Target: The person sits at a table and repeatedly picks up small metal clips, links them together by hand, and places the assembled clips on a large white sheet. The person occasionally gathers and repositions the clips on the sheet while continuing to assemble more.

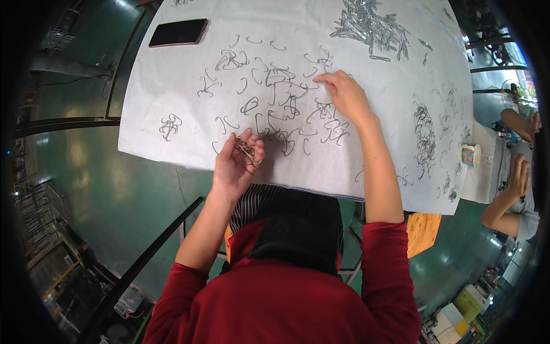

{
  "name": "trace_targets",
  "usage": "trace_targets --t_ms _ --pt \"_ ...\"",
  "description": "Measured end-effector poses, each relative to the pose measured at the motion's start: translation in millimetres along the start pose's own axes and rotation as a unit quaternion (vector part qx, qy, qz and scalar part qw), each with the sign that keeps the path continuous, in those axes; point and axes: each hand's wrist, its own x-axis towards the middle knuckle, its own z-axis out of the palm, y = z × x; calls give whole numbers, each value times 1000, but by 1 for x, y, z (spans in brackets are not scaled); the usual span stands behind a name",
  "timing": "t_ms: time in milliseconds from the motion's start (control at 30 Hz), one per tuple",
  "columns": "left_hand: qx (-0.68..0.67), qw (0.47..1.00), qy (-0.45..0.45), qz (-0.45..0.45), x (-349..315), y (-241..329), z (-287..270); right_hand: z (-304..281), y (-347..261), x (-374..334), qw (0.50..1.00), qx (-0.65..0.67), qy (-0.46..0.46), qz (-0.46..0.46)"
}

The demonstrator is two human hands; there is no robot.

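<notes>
The thin dark wire hooks (291, 106) lie scattered over the middle of the frame on the white-covered surface (146, 97), and they point every which way. One near the top of the scatter has its long axis running left to right; a few lower down, near the centre, stand more up and down the frame; many are tangled, so I can't follow each one's line.

The left hand (235, 169), palm up in the lower middle, has its grip curled around a small bunch of these hooks, their ends jumbled. The right hand (345, 96) reaches in right of centre, index finger pointing left, its tip at a hook lying roughly crosswise. Its grip looks narrow, but from here I can't tell whether it has pinched that wire.

The surface's near edge slopes down from the left of the frame toward the lower right, and the left wrist sits just about over it. Bare white shows between the scatter and a small clump (170, 127) at left, and below the phone (179, 33) at upper left. To the right, a dense heap (425, 137) of hooks takes up room, and shiny metal strips (369, 27) crowd the top.
</notes>
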Motion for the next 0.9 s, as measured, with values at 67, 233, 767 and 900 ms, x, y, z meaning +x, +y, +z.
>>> trace_targets --t_ms 67,233,767,900 --pt "-5 1000 -7 16 -7 10 -8 -6 -3 8 998 -36 -8 43" --pt "-16 999 -20 44 -22 28 -13 2 -9 0 992 16 -107 -71" --pt "20 999 -19 28 -24 16 -14 5 -24 -30 975 -112 -73 -180" --pt "5 999 -32 21 -24 14 -17 -7 -26 -34 994 103 -27 -38"
